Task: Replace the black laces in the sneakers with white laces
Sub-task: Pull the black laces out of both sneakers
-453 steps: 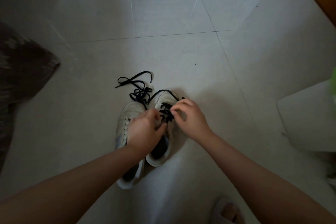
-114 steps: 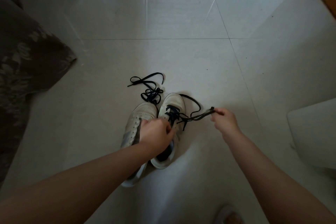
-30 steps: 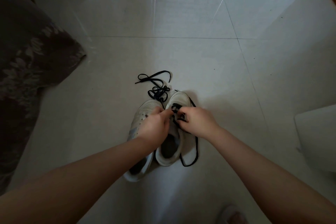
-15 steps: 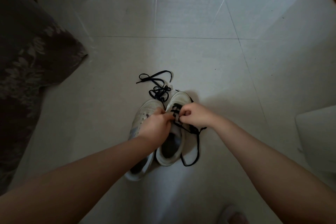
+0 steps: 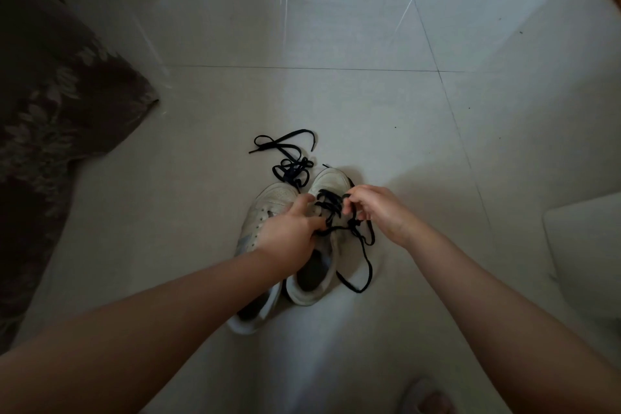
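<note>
Head view: two white sneakers stood side by side on the tiled floor point(image 5: 369, 104), toes pointing away. The left sneaker point(image 5: 268, 208) had no lace in it, and the left forearm hid most of its opening. A loose black lace point(image 5: 285, 158) lay tangled on the floor just beyond its toe. The right sneaker point(image 5: 322, 245) was partly laced with a second black lace point(image 5: 364, 255), whose slack looped on the floor beside the shoe.

The left hand point(image 5: 289, 232) rested over the right sneaker's tongue, fingers curled and gripping the lace. The right hand point(image 5: 379, 212) pinched a crossing of that lace near the toe eyelets; its fingertips were hard to make out.

A patterned dark fabric point(image 5: 57, 118) was cut off at the left edge, a pale object point(image 5: 588, 245) at the right edge, and a slippered foot point(image 5: 426, 398) at the bottom.
</note>
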